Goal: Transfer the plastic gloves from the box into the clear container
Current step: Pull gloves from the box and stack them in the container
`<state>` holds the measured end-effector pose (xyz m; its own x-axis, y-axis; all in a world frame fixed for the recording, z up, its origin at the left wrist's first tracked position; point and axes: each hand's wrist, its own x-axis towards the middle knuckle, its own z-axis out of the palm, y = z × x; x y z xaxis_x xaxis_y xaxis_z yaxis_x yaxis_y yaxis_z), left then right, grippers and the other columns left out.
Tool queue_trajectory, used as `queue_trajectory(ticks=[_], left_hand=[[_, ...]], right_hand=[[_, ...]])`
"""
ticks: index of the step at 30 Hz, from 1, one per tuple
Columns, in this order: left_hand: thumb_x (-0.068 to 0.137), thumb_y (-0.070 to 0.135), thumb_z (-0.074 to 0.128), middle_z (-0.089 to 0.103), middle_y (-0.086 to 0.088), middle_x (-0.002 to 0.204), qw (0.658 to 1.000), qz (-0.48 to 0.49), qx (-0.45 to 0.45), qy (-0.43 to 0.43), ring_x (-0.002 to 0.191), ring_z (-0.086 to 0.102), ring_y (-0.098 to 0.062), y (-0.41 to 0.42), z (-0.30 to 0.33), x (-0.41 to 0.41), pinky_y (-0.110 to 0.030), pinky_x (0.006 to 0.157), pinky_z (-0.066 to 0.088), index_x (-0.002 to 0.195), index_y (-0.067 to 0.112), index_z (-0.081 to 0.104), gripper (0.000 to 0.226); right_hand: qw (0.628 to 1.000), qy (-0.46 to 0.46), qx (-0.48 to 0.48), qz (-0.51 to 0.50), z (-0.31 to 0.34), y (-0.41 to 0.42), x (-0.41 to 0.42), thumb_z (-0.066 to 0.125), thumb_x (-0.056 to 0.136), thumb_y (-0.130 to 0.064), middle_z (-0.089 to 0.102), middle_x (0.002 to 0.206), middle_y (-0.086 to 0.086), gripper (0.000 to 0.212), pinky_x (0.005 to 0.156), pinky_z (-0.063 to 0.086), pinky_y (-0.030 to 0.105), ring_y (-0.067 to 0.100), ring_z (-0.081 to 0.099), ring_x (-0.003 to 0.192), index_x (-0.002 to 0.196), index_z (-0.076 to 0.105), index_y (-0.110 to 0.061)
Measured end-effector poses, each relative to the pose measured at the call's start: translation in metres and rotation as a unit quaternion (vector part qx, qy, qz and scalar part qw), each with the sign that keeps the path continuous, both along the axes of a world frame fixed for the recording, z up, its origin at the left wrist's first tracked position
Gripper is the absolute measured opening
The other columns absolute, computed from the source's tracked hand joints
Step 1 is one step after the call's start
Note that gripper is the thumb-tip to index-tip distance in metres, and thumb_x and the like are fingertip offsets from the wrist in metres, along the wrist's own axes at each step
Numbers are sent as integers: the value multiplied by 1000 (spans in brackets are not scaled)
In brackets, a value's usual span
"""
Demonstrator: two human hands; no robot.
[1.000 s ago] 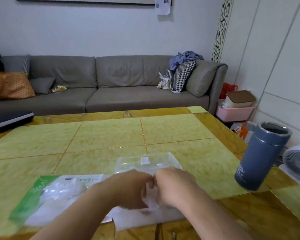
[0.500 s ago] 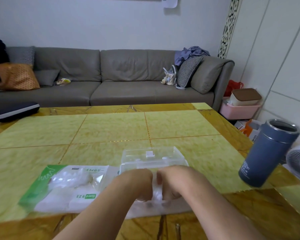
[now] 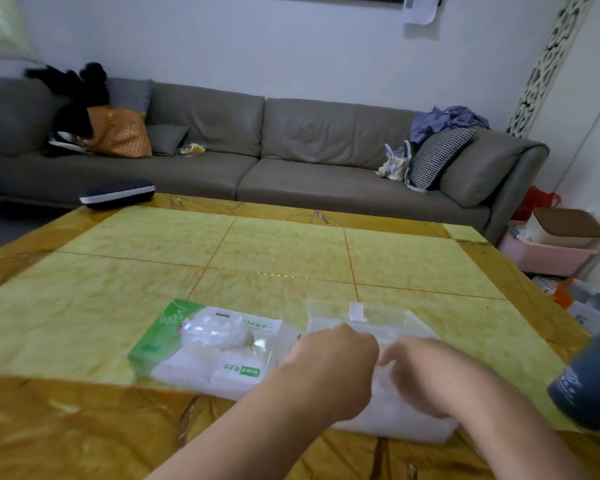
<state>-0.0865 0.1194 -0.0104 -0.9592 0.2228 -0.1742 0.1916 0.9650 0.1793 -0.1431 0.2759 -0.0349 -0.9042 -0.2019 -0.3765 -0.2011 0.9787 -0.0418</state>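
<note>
Translucent plastic gloves: lying bunched beneath both hands, edges blurring.
Left hand: curling shut; pinch undeterminable.
Right hand: fingertips hiding; grip undeterminable.
Clear container: sitting just behind.

blue flask blurred, cut by right edge; both hands' fingertips hidden

A home living room: long grey sofa with cushions, yellow-tiled table before it.

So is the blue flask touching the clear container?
Apart. The head view shows bare yellow tabletop between the blue flask and the clear container.
</note>
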Motion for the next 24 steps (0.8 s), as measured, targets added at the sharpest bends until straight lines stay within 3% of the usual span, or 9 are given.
queue_trajectory(ticks=[3,6,9,11,12,14,16,20,24], left_hand=[[90,2,45,64,0,122,988,-2,145,58,109,64,-24,-18,-3,6,-43,89,58,130,26,59,49],[91,9,44,64,8,108,961,70,208,168,93,63,-17,-47,-6,16,-40,78,57,114,29,61,35],[91,13,44,61,11,93,917,201,235,253,80,60,-14,-88,-9,24,-40,70,55,101,28,57,22],[92,10,45,60,10,96,891,290,238,257,81,58,-11,-124,-14,23,-37,72,55,104,27,54,22],[92,9,46,59,8,98,881,325,233,254,83,57,-11,-142,-17,21,-36,73,55,106,26,53,23],[93,13,51,61,7,95,868,365,231,245,81,58,-10,-172,-27,17,-33,69,54,106,24,55,18],[92,21,61,63,10,89,878,365,238,197,77,59,-7,-187,-39,15,-27,64,52,104,24,60,13],[84,31,71,63,11,88,906,331,227,137,79,61,-9,-191,-56,14,-33,72,57,97,29,58,19],[82,33,73,60,7,89,919,316,197,131,79,59,-13,-189,-58,10,-33,71,56,94,25,53,25]], right_hand=[[998,51,-13,-21,12,1,11,46,99,-29,64,126,-11,33,94,55,34,12,67,102,122,62,-47],[982,184,-18,-33,40,-16,23,44,98,-19,69,109,-11,29,83,58,37,16,68,92,104,63,-40],[948,262,-177,25,56,-67,32,48,103,-21,70,90,-12,22,60,51,32,9,62,70,96,66,-32],[939,199,-268,80,54,-113,34,49,107,-28,68,85,-10,24,57,44,24,4,59,66,94,68,-29],[940,160,-283,102,47,-136,32,49,108,-32,68,88,-10,25,62,48,25,6,61,71,94,69,-27],[951,108,-264,121,28,-174,22,52,107,-42,69,106,-5,30,82,57,36,16,66,90,105,74,-22],[965,98,-211,122,10,-197,11,59,104,-42,69,119,3,31,91,57,42,26,67,103,116,76,-19],[963,98,-237,85,-7,-214,-1,71,91,-18,75,95,-2,12,75,63,36,20,71,82,92,81,-24],[942,47,-331,37,-5,-209,-1,67,89,-15,72,79,-7,14,60,50,25,10,66,74,79,74,-22]])
